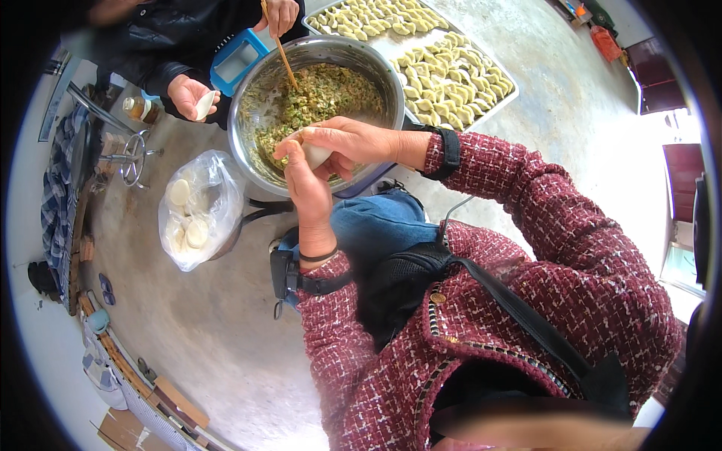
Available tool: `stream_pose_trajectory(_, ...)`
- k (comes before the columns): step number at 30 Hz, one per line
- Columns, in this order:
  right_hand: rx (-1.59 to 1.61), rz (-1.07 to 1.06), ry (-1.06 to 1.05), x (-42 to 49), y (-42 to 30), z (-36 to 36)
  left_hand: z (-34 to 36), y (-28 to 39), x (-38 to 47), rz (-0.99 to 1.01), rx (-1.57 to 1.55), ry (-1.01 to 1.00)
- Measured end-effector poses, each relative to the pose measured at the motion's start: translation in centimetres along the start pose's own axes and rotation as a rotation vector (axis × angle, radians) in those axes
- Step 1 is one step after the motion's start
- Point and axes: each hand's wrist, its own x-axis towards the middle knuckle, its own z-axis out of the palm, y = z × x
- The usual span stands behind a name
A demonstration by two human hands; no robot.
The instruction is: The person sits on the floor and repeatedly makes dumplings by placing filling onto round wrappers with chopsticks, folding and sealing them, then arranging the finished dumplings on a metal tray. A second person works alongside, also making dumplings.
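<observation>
A pale dumpling (316,156) is held between my two hands over the near edge of a large steel bowl (243,152). My left hand (309,189) has its thumb and fingertips against one end of the dumpling. Around the other side curls my right hand (352,144), its fingertips partly hidden. Chopped filling with green bits (333,90) lies in the bowl. Across from me, another person's hand holds wooden chopsticks (286,62) dipped in the filling. That person's other hand cradles a folded wrapper (205,105).
Trays of shaped dumplings (512,97) stand beyond the bowl. A clear plastic bag (214,169) with round wrappers (196,233) sits left of my hands. Nearby are a blue-rimmed plastic container (219,79), a jar (141,110) and a metal stand (134,159).
</observation>
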Motion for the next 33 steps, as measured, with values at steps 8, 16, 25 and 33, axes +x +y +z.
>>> stream_pose_trajectory(8, 0.057, 0.007, -0.058, -0.2, 0.0, 0.2, -0.5, 0.3, -0.4, -0.037, 0.203, -0.05)
stream_pose_trajectory(16, 0.006, 0.048, 0.065, -0.4, 0.7, 1.1, -0.2, 0.2, -0.7, 0.087, 0.262, -0.01)
stream_pose_trajectory(25, -0.241, -0.123, 0.111, 0.4, 1.9, 1.4, -1.5, -0.9, -0.2, 0.068, 0.27, 0.003)
stream_pose_trajectory(33, -0.455, -0.176, 0.201, 0.5, 0.9, -2.4, -1.7, -0.9, 0.3, -0.134, 0.145, -0.081)
